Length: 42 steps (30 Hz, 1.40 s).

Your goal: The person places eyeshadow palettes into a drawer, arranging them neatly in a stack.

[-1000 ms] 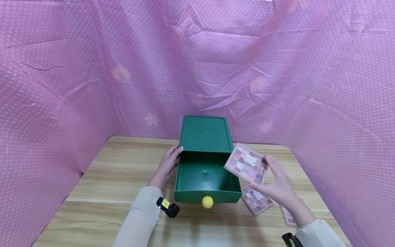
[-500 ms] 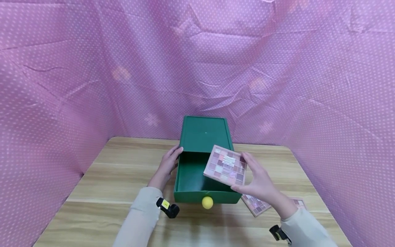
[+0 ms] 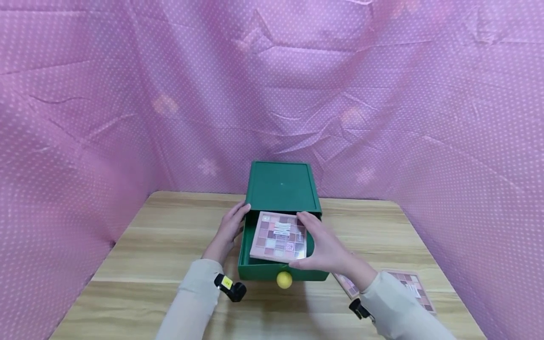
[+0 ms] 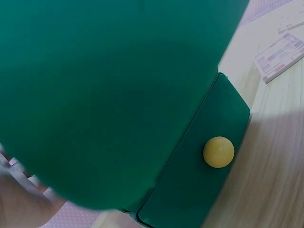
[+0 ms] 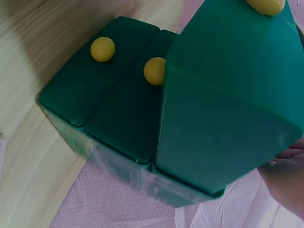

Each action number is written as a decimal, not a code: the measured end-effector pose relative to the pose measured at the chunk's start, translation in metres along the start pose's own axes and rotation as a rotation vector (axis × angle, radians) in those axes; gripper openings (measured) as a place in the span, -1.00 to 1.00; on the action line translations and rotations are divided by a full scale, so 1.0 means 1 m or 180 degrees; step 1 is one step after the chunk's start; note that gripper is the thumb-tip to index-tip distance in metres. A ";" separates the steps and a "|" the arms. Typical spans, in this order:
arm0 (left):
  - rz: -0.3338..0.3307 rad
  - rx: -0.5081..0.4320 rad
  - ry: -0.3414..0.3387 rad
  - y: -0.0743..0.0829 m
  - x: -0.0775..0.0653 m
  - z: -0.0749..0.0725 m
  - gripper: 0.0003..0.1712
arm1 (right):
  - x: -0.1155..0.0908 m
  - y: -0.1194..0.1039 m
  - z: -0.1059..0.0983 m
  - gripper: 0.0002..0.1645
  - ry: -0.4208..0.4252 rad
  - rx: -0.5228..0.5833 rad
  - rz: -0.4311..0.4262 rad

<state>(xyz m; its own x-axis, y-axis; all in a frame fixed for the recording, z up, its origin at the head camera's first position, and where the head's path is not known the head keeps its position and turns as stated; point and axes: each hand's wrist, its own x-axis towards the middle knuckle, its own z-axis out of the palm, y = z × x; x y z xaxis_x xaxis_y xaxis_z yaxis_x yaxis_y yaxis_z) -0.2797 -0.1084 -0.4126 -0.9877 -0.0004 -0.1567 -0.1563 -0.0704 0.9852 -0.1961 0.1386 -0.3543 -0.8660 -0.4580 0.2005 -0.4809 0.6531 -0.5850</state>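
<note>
My right hand (image 3: pixel 325 250) pinches a pink eyeshadow palette (image 3: pixel 276 238) by its right side, thumb near and fingers far. The palette lies flat, at the mouth of the pulled-out top drawer (image 3: pixel 259 272). Whether it touches the drawer's floor, I cannot tell. That drawer belongs to a green drawer cabinet (image 3: pixel 282 184). Fairly straight, the fingers of my left hand (image 3: pixel 227 233) rest along the cabinet's left side, the thumb by its front edge. In the right wrist view, the drawer's wall hides most of my right hand (image 5: pixel 285 178) and the palette.
Right of the cabinet, one eyeshadow palette (image 3: pixel 410 288) lies on the wooden table (image 3: pixel 170 245); another palette (image 3: pixel 346 283) is half hidden by my right arm. Below the pulled-out drawer are two shut drawers with yellow knobs (image 5: pixel 103 49). Pink dotted cloth (image 3: pixel 272 94) surrounds the table.
My right hand has carried the palette leftward from the drawer's right edge to over its middle, then lowered and levelled it. The left hand stays at the cabinet's side.
</note>
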 end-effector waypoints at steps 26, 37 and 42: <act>0.0018 -0.0035 -0.0001 -0.005 0.000 0.001 -0.28 | 0.030 0.005 0.018 0.15 -0.0458 0.0091 0.0117; 0.0015 -0.0007 -0.0031 -0.001 0.001 0.000 -0.30 | 0.034 0.005 0.021 0.11 -0.0564 0.0159 0.0059; 0.0012 -0.0048 -0.0023 -0.001 0.000 -0.001 -0.29 | 0.034 0.005 0.022 0.07 -0.0656 0.0203 0.0057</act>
<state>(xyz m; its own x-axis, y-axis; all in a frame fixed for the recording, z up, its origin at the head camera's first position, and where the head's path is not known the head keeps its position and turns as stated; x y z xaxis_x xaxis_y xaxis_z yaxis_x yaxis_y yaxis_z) -0.2797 -0.1093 -0.4137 -0.9883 0.0064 -0.1523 -0.1523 -0.0855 0.9846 -0.2250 0.1126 -0.3673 -0.8248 -0.5647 0.0287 -0.4505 0.6257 -0.6369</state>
